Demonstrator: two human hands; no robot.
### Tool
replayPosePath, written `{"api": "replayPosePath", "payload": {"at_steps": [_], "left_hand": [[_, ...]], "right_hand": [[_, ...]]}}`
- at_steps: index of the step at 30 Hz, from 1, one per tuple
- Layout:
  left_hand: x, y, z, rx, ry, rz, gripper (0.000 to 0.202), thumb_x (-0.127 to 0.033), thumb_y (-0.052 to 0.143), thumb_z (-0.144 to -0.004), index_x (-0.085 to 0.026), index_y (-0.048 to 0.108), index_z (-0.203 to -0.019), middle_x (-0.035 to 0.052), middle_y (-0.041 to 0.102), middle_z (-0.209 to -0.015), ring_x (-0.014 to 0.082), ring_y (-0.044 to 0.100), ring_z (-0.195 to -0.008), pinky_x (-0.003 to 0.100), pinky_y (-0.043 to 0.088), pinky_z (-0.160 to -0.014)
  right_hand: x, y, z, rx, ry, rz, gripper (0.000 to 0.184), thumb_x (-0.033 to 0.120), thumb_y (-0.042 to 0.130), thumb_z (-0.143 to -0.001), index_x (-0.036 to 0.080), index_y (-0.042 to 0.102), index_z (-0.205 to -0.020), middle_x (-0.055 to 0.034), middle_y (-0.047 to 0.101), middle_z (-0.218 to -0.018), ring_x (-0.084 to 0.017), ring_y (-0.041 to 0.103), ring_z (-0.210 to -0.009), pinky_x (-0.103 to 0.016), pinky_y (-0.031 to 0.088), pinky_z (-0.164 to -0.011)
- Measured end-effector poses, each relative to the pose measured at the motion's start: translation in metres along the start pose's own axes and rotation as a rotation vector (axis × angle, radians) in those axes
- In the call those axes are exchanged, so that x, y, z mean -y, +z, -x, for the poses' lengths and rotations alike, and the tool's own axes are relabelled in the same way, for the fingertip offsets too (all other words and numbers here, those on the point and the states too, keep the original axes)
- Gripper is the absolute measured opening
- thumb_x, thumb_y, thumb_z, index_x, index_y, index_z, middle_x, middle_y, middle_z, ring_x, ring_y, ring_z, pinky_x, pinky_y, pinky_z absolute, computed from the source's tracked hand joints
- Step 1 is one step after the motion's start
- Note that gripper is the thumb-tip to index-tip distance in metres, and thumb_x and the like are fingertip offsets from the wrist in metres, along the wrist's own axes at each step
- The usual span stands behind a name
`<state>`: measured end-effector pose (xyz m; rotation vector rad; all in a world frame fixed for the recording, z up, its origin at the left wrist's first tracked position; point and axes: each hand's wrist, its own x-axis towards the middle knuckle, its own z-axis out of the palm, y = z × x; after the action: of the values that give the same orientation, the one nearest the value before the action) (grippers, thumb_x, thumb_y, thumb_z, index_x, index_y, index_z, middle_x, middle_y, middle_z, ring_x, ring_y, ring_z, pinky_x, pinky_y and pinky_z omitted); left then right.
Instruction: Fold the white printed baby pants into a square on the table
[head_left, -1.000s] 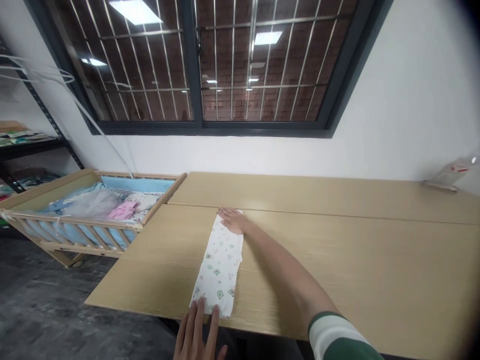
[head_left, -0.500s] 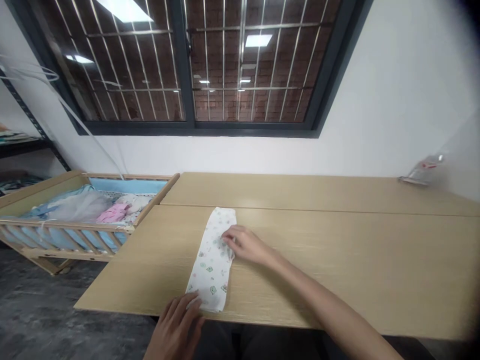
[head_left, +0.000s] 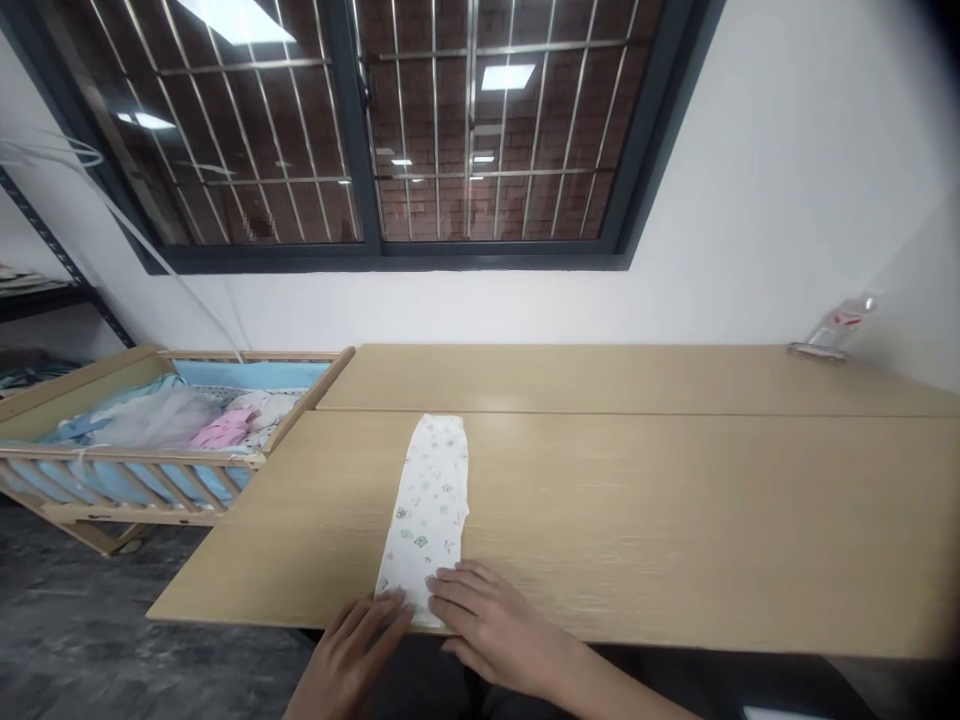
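Note:
A long strip of folded white cloth [head_left: 429,500] with small printed figures, perhaps a folded baby garment, lies flat on the wooden table [head_left: 660,520]. Its near end reaches the table's front edge. My left hand [head_left: 352,645] rests its fingertips on the near left corner of the cloth, fingers stretched out. Across from it, my right hand [head_left: 487,620] lies on the near right side, its fingers extended flat over the fabric. Neither hand visibly grasps the cloth.
Left of the table stands a wooden crib [head_left: 187,462] with blue lining and a pink cloth [head_left: 223,429] inside. A clear plastic bottle [head_left: 844,322] leans at the back right near the wall. Behind the table is a barred window [head_left: 480,130].
My right hand has come from the middle of the cloth down to its near end, with its fingers now flattened out. My left hand has stayed at the near left corner.

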<state>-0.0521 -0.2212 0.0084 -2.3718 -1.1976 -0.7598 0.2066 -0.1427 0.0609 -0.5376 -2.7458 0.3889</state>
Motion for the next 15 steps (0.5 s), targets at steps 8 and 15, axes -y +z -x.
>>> {"api": "replayPosePath", "payload": {"at_steps": [8,15], "left_hand": [[-0.016,-0.029,-0.014,0.005,0.078,0.23,0.045,0.0,0.039,-0.095,-0.02,0.063,-0.128,0.0058,0.071,-0.104,0.0135,0.067,-0.093,0.023,0.056,-0.088],[-0.002,-0.051,-0.035,-0.059,0.002,0.377,0.05,0.001,0.044,-0.096,-0.021,0.055,-0.14,0.0083,0.069,-0.115,0.0139,0.067,-0.107,0.022,0.055,-0.094]], "right_hand": [[0.03,-0.015,0.018,-0.095,0.069,-0.045,0.023,0.017,0.048,-0.1,0.019,0.065,-0.115,-0.0083,0.074,-0.103,-0.021,0.068,-0.097,-0.037,0.053,-0.098],[0.038,-0.079,0.013,-0.18,0.147,-0.238,0.023,0.025,0.051,-0.102,0.025,0.068,-0.117,-0.009,0.065,-0.108,-0.021,0.064,-0.107,-0.033,0.056,-0.094]]}}
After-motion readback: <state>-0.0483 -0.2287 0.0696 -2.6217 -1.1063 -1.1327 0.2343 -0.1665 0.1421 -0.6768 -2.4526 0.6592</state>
